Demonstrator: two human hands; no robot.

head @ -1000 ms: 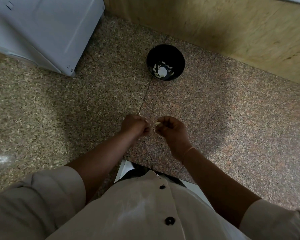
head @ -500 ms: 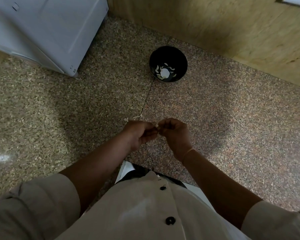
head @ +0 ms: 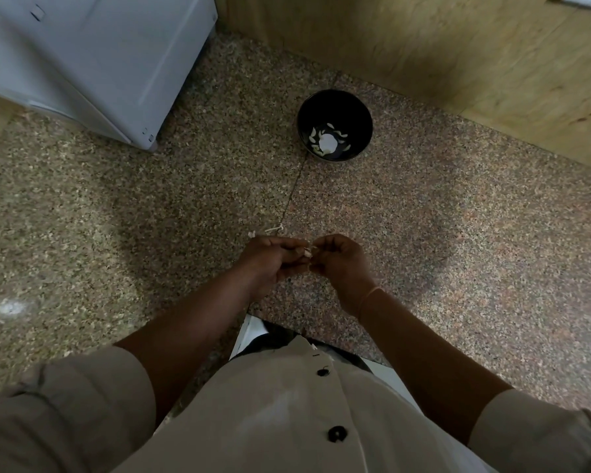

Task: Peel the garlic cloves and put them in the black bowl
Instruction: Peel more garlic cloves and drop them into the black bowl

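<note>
The bench point(head: 458, 233) is polished speckled granite, brown and grey with pale flecks. A thin dark seam point(head: 292, 196) runs across it from the bowl's base towards the hands. The slab left of the seam looks greyer and the slab right of it more reddish. A soft glare spot point(head: 11, 307) lies on the stone at the far left.

Behind the bench stands a wall of yellowish wood panel point(head: 423, 46) that meets the stone along a slanting line. A white box-shaped appliance point(head: 93, 56) sits on the bench at the upper left, with its near corner resting on the granite well to the left of the bowl.

The black bowl point(head: 335, 104) stands upright on the bench near the wall, just at the far end of the seam. Pale peeled cloves point(head: 328, 143) lie in its bottom.

Both hands are held together above the bench, well in front of the bowl. The left hand point(head: 270, 261) and the right hand point(head: 342, 264) have their fingers curled, and between them they pinch a small whitish garlic clove point(head: 307, 251) at their fingertips. The clove is mostly hidden, so how much skin it carries cannot be told.

A few whitish scraps of skin point(head: 275, 229) lie on the stone just beyond the left hand. A thin band point(head: 369, 297) circles the right wrist. A beige buttoned shirt point(head: 287, 421) with rolled sleeves fills the bottom of the view.
</note>
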